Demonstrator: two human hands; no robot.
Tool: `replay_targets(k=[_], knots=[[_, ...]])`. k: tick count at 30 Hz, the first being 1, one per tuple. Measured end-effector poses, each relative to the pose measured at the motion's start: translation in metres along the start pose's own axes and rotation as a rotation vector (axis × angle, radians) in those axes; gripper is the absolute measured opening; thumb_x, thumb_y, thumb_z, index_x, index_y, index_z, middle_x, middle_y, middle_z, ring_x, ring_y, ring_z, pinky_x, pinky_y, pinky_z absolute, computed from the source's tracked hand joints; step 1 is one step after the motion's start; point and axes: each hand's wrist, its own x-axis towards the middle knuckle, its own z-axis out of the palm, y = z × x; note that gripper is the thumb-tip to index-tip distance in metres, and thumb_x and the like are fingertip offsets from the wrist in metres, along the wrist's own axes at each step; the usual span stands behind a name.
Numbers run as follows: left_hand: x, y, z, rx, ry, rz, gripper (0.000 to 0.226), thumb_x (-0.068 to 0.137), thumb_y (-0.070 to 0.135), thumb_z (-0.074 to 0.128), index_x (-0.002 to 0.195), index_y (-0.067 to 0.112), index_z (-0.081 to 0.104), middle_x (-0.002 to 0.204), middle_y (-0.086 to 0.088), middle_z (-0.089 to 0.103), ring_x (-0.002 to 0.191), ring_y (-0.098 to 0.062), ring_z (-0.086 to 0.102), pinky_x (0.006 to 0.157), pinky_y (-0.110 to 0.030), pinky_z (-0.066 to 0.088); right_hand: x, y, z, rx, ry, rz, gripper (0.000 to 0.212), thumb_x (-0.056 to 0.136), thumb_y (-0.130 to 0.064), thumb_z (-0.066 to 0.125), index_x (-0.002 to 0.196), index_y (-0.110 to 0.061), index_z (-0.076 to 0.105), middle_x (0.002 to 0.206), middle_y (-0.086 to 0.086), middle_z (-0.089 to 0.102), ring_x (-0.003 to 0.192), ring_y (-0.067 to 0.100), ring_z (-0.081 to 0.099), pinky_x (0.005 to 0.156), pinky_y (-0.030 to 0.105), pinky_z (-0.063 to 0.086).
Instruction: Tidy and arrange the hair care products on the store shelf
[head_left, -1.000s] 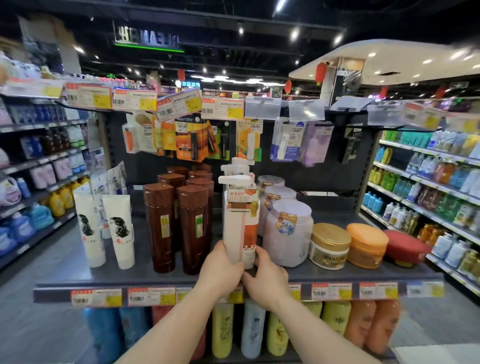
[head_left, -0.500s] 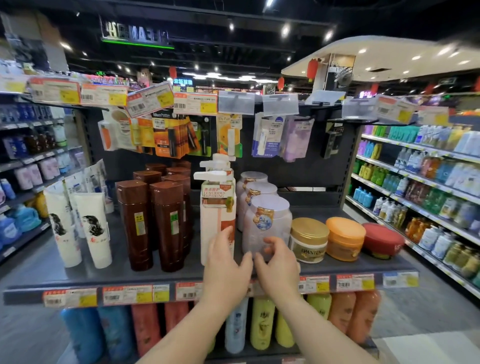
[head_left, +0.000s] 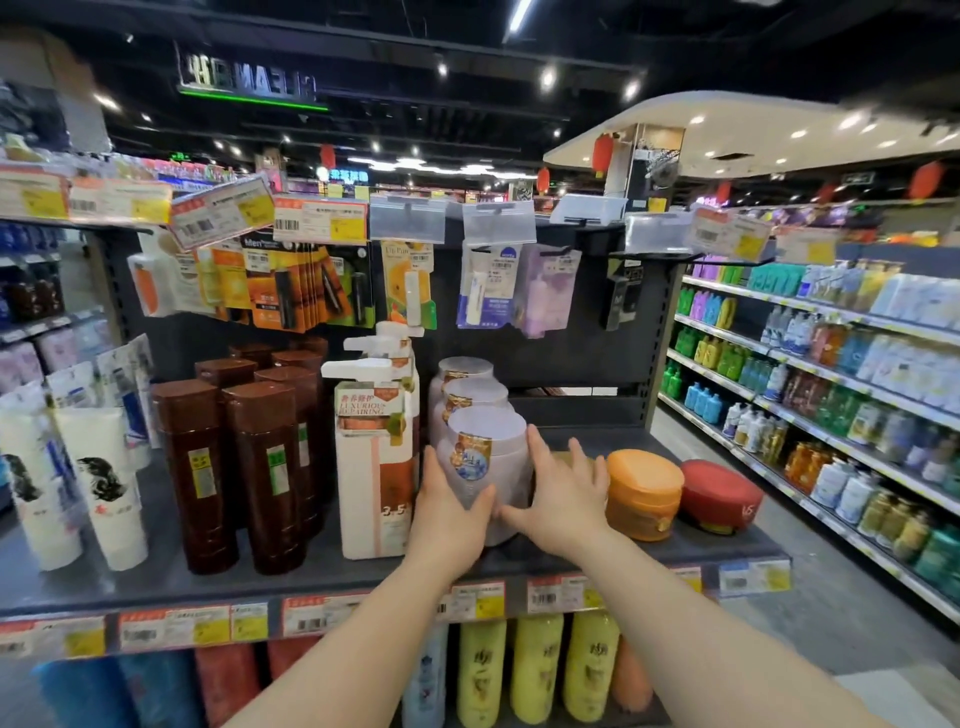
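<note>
- head view: the front pale jar (head_left: 485, 462) stands upright at the shelf (head_left: 156, 577) front, first in a row of three like jars running straight back, just right of the white pump bottle (head_left: 376, 457).
- head view: the left hand (head_left: 451, 514) holds the jar's lower left side, fingers curled round its wall; the right hand (head_left: 563, 493) lies on its right side, thumb up along the wall, the other fingers spread loosely toward the gold-lidded tub (head_left: 566, 460) behind them.
- head view: the jar sits between the two palms, its long axis vertical, so both hands are equally near; a straightening turn or a slide would likely pivot about that axis, with the orange tub (head_left: 644, 493) close by on the right.
</note>
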Motion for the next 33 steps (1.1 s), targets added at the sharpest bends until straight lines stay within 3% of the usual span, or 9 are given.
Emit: replay_targets(k=[3,8,12,16,21,26,30,33], knots=[[0.002,-0.005,0.004,0.002,0.029,0.008,0.088,0.088,0.033,0.065,0.152,0.021,0.005,0.156,-0.002,0.027,0.141,-0.021,0.03,0.112,-0.033,0.027,-0.003,-0.001,0.003,0.056,0.022,-0.027,0.097,0.078,-0.065,0.057,0.151,-0.033,0.002,0.152,-0.001,0.036,0.148,0.023,0.005,0.117,0.049,-0.004],[0.001,-0.012,0.004,-0.009,0.036,0.004,0.088,0.084,0.04,0.068,0.15,0.032,0.01,0.153,-0.001,0.033,0.138,-0.022,0.036,0.112,-0.045,0.035,-0.01,0.001,0.006,0.099,0.08,-0.049,0.095,0.078,-0.065,0.058,0.151,-0.033,0.006,0.142,-0.005,0.046,0.144,0.023,0.019,0.116,0.05,0.004],[-0.001,-0.011,0.004,-0.03,0.034,0.007,0.093,0.086,0.036,0.067,0.153,0.026,0.003,0.157,0.0,0.026,0.142,-0.021,0.029,0.115,-0.042,0.028,-0.01,0.004,0.009,0.133,0.077,-0.066,0.103,0.076,-0.062,0.062,0.152,-0.03,0.0,0.138,-0.003,0.05,0.135,0.02,0.036,0.116,0.05,0.008],[-0.004,-0.015,0.007,0.003,0.034,0.039,0.097,0.087,0.034,0.067,0.153,0.02,-0.003,0.159,0.0,0.017,0.145,-0.02,0.02,0.116,-0.035,0.019,-0.012,0.025,0.007,-0.068,0.095,-0.041,0.103,0.075,-0.062,0.063,0.152,-0.022,0.007,0.156,0.0,0.025,0.146,0.021,0.014,0.118,0.049,0.001],[-0.009,-0.017,0.008,-0.005,0.028,0.072,0.097,0.085,0.031,0.069,0.153,0.022,0.0,0.159,0.001,0.018,0.144,-0.018,0.02,0.118,-0.035,0.018,-0.021,0.04,0.004,-0.13,0.05,-0.09,0.087,0.08,-0.055,0.064,0.15,-0.022,0.024,0.157,-0.003,0.023,0.146,0.018,0.013,0.119,0.046,0.0],[-0.011,-0.019,0.009,-0.015,0.037,0.082,0.096,0.084,0.031,0.07,0.152,0.026,0.002,0.158,0.002,0.019,0.144,-0.018,0.021,0.118,-0.041,0.021,-0.023,0.043,0.004,-0.054,0.02,-0.114,0.092,0.079,-0.048,0.069,0.151,-0.017,0.02,0.159,0.002,0.018,0.147,0.021,0.01,0.121,0.038,0.013],[-0.016,-0.023,0.01,-0.012,0.041,0.087,0.098,0.083,0.032,0.071,0.153,0.028,0.003,0.159,0.005,0.018,0.145,-0.015,0.02,0.118,-0.042,0.022,-0.031,0.047,-0.003,-0.02,0.051,-0.023,0.092,0.085,-0.049,0.06,0.153,-0.019,0.006,0.162,0.004,-0.002,0.148,0.024,-0.008,0.12,0.039,0.001],[-0.019,-0.027,0.011,-0.011,0.051,0.079,0.098,0.083,0.033,0.071,0.153,0.026,0.002,0.16,0.006,0.016,0.145,-0.014,0.017,0.119,-0.039,0.019,-0.033,0.059,-0.01,-0.051,0.079,0.141,0.083,0.088,-0.046,0.047,0.153,-0.019,0.004,0.162,0.008,-0.005,0.148,0.028,-0.012,0.119,0.046,-0.005]])
